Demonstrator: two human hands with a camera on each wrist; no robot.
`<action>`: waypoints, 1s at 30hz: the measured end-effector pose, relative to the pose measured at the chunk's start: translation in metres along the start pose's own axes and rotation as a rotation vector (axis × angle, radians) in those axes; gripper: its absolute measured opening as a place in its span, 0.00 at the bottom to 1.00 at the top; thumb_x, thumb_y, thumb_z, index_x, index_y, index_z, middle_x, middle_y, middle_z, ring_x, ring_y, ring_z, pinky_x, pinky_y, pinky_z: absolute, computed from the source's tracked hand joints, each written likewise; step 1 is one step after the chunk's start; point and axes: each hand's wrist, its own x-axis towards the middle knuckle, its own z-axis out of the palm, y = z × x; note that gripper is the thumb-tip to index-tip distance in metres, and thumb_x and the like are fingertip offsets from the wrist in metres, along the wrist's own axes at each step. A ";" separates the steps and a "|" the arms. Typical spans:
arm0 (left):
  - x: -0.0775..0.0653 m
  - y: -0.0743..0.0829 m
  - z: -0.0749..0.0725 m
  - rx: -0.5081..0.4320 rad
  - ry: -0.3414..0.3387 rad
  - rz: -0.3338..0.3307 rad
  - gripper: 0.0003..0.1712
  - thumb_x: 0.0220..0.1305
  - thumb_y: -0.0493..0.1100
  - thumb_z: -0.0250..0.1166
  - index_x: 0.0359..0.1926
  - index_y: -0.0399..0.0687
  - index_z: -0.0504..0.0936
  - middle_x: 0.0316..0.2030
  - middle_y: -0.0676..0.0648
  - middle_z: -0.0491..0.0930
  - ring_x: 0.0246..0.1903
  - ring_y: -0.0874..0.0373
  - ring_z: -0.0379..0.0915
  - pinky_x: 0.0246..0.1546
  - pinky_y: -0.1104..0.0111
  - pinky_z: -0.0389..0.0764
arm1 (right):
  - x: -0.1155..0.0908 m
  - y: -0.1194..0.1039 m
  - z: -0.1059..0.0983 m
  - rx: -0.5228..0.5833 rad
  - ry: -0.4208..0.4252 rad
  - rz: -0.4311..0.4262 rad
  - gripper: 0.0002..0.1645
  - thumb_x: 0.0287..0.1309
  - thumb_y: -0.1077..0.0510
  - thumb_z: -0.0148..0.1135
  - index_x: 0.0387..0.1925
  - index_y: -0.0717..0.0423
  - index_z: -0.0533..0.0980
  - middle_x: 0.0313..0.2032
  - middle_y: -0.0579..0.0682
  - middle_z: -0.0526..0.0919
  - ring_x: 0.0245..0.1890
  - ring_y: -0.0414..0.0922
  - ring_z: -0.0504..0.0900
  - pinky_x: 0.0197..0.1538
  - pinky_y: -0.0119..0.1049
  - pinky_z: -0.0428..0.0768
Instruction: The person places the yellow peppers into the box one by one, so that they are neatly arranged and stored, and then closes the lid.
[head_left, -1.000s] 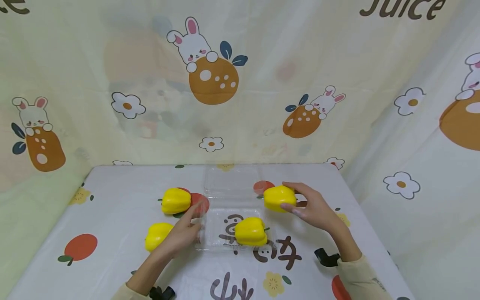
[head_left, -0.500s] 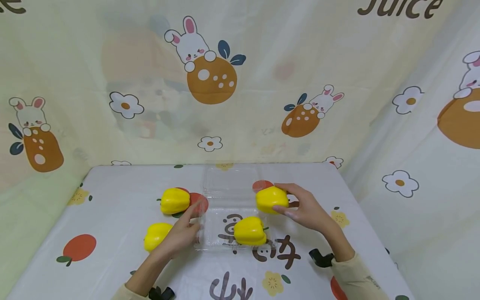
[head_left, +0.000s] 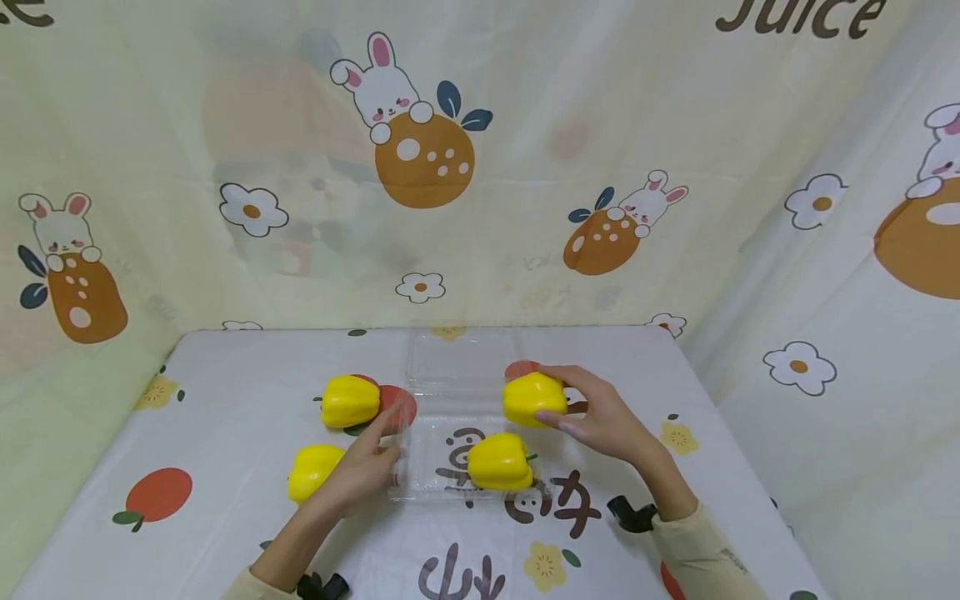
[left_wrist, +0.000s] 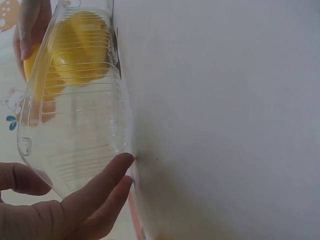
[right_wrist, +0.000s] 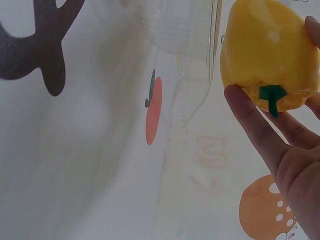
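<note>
My right hand [head_left: 603, 417] holds a yellow bell pepper [head_left: 534, 400] between thumb and fingers, above the right side of the clear plastic clamshell container [head_left: 431, 479]. In the right wrist view, the green stem [right_wrist: 272, 97] of this bell pepper points toward the palm. A second yellow bell pepper [head_left: 501, 462] lies on its side in the container's right part. My left hand [head_left: 365, 467] touches the container's left side with extended fingers; the left wrist view shows the fingertips [left_wrist: 122, 162] against its clear wall. The container's lid [head_left: 465, 360] is laid back, away from me.
Two more yellow bell peppers are on the table left of the container, one farther back [head_left: 350, 402] and one nearer [head_left: 315, 472], partly behind my left hand. A white printed cloth [head_left: 247, 375] covers the table. A printed curtain [head_left: 517, 250] hangs behind it.
My right hand has moved left with its bell pepper, from beside the container to over its right side. My left hand stays at the container's left side.
</note>
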 end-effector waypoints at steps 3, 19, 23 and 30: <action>0.000 0.000 0.000 0.004 -0.002 -0.004 0.41 0.76 0.37 0.57 0.84 0.63 0.57 0.77 0.34 0.65 0.57 0.41 0.72 0.50 0.60 0.88 | 0.001 -0.001 0.002 0.004 -0.001 0.000 0.43 0.60 0.49 0.78 0.74 0.53 0.72 0.68 0.54 0.79 0.59 0.54 0.82 0.53 0.48 0.91; 0.000 -0.002 -0.001 -0.006 -0.017 0.003 0.41 0.76 0.37 0.57 0.84 0.64 0.57 0.77 0.35 0.65 0.57 0.41 0.73 0.48 0.62 0.88 | 0.006 -0.002 0.010 0.035 -0.021 -0.056 0.42 0.62 0.50 0.77 0.76 0.41 0.71 0.71 0.51 0.78 0.64 0.53 0.81 0.54 0.49 0.91; -0.001 -0.001 -0.001 0.001 -0.015 0.008 0.41 0.76 0.38 0.57 0.84 0.64 0.57 0.77 0.35 0.65 0.57 0.41 0.73 0.50 0.60 0.89 | 0.007 -0.003 0.013 0.032 -0.017 -0.061 0.43 0.61 0.50 0.77 0.76 0.41 0.71 0.72 0.52 0.77 0.65 0.54 0.81 0.53 0.46 0.91; -0.001 -0.001 -0.001 -0.001 -0.012 0.006 0.41 0.76 0.37 0.57 0.84 0.64 0.57 0.77 0.35 0.65 0.57 0.41 0.73 0.49 0.61 0.89 | 0.012 -0.006 0.018 0.053 -0.041 -0.078 0.42 0.62 0.50 0.77 0.75 0.37 0.70 0.75 0.47 0.74 0.73 0.55 0.75 0.56 0.45 0.90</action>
